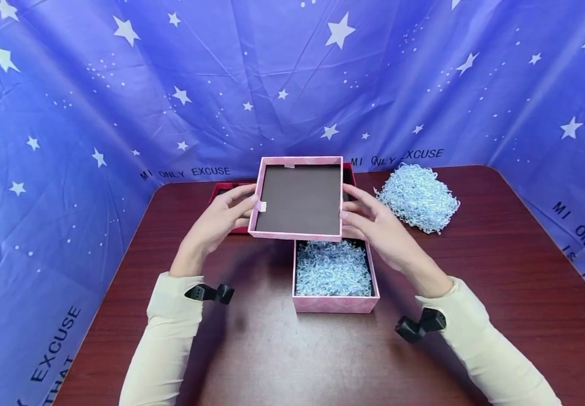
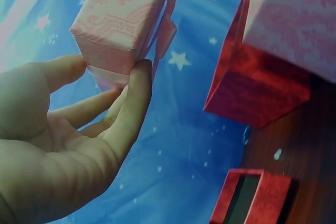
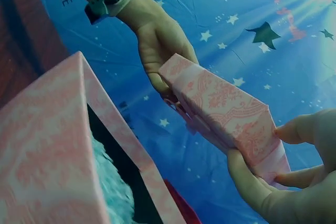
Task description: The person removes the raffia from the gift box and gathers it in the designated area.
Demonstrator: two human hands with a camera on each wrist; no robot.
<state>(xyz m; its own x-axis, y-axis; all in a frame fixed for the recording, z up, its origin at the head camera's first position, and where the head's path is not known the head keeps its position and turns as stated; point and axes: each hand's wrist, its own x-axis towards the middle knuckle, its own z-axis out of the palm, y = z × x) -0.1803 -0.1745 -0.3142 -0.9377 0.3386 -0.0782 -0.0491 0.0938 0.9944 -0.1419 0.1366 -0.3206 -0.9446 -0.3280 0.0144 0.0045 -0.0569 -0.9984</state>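
Pink lid (image 1: 300, 198), at frame centre, tilts its brown inside toward you; your left hand (image 1: 220, 217) and right hand (image 1: 381, 228) pinch opposite sides above the box (image 1: 334, 303).

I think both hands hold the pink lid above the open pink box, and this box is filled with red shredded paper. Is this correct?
Not quite. The shredded paper inside the pink box is pale blue, not red, as the head view shows. The rest holds: the left hand and the right hand hold the pink lid by its sides above the open box.
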